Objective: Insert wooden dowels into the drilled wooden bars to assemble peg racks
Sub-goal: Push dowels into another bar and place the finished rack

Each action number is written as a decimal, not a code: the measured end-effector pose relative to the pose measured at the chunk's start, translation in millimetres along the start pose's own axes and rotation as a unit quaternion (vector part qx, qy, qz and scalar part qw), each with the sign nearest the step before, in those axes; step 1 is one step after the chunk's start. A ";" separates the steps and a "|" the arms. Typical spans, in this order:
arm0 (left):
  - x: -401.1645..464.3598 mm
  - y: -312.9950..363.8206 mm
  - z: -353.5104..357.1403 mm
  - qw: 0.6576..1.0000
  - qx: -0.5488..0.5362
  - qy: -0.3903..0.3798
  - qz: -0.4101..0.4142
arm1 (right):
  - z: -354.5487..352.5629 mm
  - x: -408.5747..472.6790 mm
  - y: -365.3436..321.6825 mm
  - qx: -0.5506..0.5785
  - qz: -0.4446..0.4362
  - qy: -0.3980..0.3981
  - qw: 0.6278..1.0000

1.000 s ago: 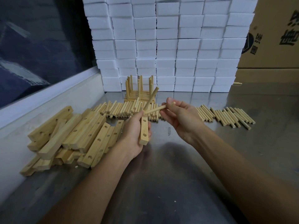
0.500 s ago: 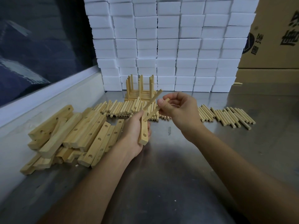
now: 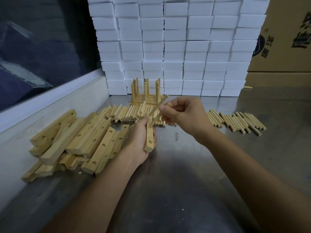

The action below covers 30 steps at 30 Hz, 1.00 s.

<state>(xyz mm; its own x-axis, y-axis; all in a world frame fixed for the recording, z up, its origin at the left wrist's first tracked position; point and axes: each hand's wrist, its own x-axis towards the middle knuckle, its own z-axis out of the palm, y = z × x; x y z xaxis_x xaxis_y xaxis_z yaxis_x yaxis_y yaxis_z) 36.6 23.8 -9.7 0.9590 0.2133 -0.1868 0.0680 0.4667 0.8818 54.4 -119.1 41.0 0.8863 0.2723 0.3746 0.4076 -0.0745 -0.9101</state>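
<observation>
Bar (image 3: 149, 138) sits upright in my left hand (image 3: 139, 142), fingers wrapped round it, above the counter (image 3: 168, 190) centre. One dowel (image 3: 158, 106) is already seated in the top hole. A second dowel (image 3: 159, 116), level a second ago, is now tilted with its tip at the middle hole, pinched by my right hand (image 3: 183, 113). Seating looks imminent; bottom hole open. Spare bars (image 3: 75, 142) left, loose dowels (image 3: 235, 120) far right, finished racks (image 3: 146, 93) at the back.

Drilled bars (image 3: 80, 140) heaped on the bench (image 3: 193, 190) at my left, loose dowels (image 3: 235, 121) right, finished racks (image 3: 146, 96) behind, before stacked boxes (image 3: 176, 47).
</observation>
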 end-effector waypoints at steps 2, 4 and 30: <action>0.0 0.4 -0.5 1.000 -0.004 0.001 -0.002 | 6.8 -1.4 3.1 0.022 0.023 0.035 0.999; -0.2 1.1 -1.5 1.000 -0.007 0.002 -0.001 | 9.4 -0.9 3.6 0.021 0.027 0.040 0.999; -1.4 3.1 -1.5 1.000 -0.025 0.010 -0.014 | 6.6 2.0 62.4 -0.329 0.091 0.028 0.939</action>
<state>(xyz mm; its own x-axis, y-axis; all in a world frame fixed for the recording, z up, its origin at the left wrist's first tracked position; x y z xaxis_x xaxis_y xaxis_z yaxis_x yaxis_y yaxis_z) 35.1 26.2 -7.4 0.9511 0.2166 -0.2202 0.0804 0.5147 0.8536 80.1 -116.9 -16.2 0.9571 0.1483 0.2491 0.2798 -0.6970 -0.6602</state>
